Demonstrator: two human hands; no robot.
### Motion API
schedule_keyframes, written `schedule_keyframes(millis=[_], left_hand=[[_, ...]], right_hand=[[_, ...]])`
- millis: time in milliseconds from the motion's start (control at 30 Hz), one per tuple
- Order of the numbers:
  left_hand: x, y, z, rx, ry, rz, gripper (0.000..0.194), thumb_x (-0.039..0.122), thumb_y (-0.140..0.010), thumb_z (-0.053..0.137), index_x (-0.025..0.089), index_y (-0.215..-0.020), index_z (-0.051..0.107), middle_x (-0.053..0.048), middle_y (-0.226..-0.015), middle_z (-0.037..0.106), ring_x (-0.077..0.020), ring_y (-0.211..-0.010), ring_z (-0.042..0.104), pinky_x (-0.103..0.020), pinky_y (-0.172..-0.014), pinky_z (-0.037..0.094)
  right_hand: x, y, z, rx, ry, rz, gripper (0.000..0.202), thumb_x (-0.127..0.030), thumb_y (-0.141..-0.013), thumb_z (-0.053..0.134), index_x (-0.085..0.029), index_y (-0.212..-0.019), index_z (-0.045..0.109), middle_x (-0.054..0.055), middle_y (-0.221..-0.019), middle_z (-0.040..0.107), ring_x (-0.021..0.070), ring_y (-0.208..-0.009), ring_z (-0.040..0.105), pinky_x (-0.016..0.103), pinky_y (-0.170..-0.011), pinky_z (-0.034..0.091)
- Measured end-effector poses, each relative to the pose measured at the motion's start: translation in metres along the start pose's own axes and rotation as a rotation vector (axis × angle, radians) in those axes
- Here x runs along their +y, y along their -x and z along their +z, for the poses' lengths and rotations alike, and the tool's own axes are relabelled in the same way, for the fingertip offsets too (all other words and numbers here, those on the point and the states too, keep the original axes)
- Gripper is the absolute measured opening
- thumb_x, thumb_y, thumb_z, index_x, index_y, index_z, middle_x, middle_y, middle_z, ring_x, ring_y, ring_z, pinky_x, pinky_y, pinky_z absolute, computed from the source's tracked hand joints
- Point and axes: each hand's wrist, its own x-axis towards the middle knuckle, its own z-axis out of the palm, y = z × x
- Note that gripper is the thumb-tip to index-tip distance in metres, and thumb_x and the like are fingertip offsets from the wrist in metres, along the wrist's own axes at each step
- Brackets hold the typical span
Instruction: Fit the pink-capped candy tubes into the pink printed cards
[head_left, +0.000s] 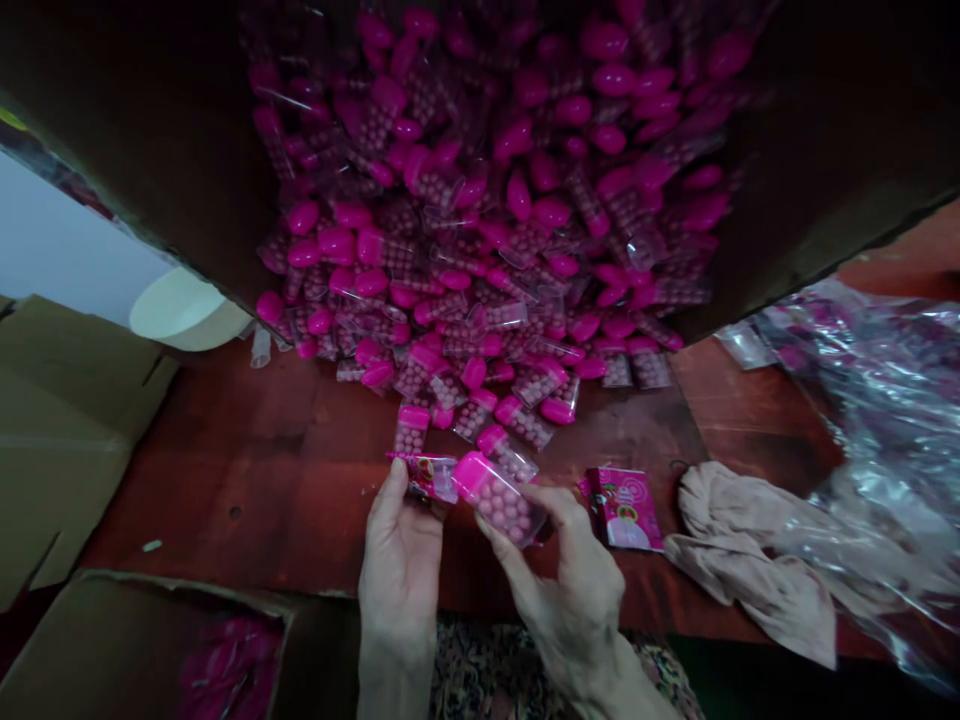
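Note:
My left hand (403,540) grips a small printed pink candy sleeve (433,477) between thumb and fingers, its end turned toward the right. In my right hand (566,580) is a clear candy container (501,497) with a bright pink cap, full of round pink candies. The container is tilted, its capped end pointing up and left, close by the sleeve; I cannot tell whether the two touch. Just beyond my hands, several like containers (525,422) lie loose on the red tabletop (300,480), at the foot of a large heap (480,260).
A dark box (795,170) opens over the heap. Right of my hands lie a printed pink packet (624,508), a crumpled cloth (750,550) and clear plastic bags (900,440). Leftward stand a pale bowl (184,310), a cardboard box (67,430) and an open carton (112,640) holding pink items.

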Motion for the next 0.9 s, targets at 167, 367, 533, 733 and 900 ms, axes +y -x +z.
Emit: schedule_keyframes(millis=[167, 367, 533, 733, 900], left_hand=[[-0.004, -0.003, -0.002, 0.001, 0.026, -0.010, 0.017, 0.014, -0.081, 0.055, 0.017, -0.073, 0.069, -0.001, -0.070, 0.071, -0.0106, -0.069, 0.066, -0.019, -0.070, 0.051], [-0.008, -0.002, -0.008, -0.112, -0.086, 0.096, 0.013, 0.028, -0.072, 0.068, 0.016, -0.076, 0.069, -0.004, -0.084, 0.072, -0.0132, -0.073, 0.065, -0.024, -0.067, 0.051], [-0.011, 0.000, -0.008, -0.111, -0.163, 0.131, 0.012, 0.014, -0.063, 0.074, 0.017, -0.074, 0.068, -0.001, -0.076, 0.072, -0.0116, -0.070, 0.065, -0.020, -0.065, 0.050], [-0.012, -0.001, -0.008, -0.107, -0.151, 0.103, 0.012, 0.011, -0.062, 0.072, 0.015, -0.074, 0.069, -0.003, -0.074, 0.072, -0.0113, -0.068, 0.065, -0.020, -0.067, 0.051], [-0.012, 0.000, -0.008, -0.139, -0.163, 0.121, 0.012, 0.012, -0.065, 0.070, 0.015, -0.077, 0.070, -0.004, -0.076, 0.072, -0.0116, -0.070, 0.066, -0.020, -0.069, 0.051]], right_hand=[[0.004, 0.005, 0.001, -0.016, -0.013, -0.100, 0.023, -0.014, -0.080, 0.060, -0.019, -0.100, 0.049, 0.002, -0.076, 0.061, 0.0150, -0.065, 0.060, 0.025, -0.060, 0.052], [0.011, 0.000, -0.001, -0.009, -0.043, -0.071, 0.026, -0.011, -0.078, 0.062, -0.019, -0.100, 0.051, 0.003, -0.077, 0.059, 0.0153, -0.067, 0.059, 0.026, -0.061, 0.051], [0.010, -0.002, -0.004, 0.010, -0.026, -0.081, 0.030, -0.009, -0.076, 0.063, -0.018, -0.103, 0.052, 0.004, -0.081, 0.061, 0.0167, -0.072, 0.060, 0.027, -0.065, 0.051], [0.011, -0.002, -0.006, -0.041, -0.183, 0.077, 0.028, -0.017, -0.073, 0.068, -0.020, -0.098, 0.056, 0.001, -0.078, 0.063, 0.0154, -0.067, 0.061, 0.026, -0.063, 0.053], [0.012, -0.001, -0.008, -0.140, -0.311, 0.290, 0.027, -0.022, -0.070, 0.072, -0.022, -0.093, 0.058, -0.001, -0.077, 0.066, 0.0143, -0.064, 0.063, 0.025, -0.059, 0.053]])
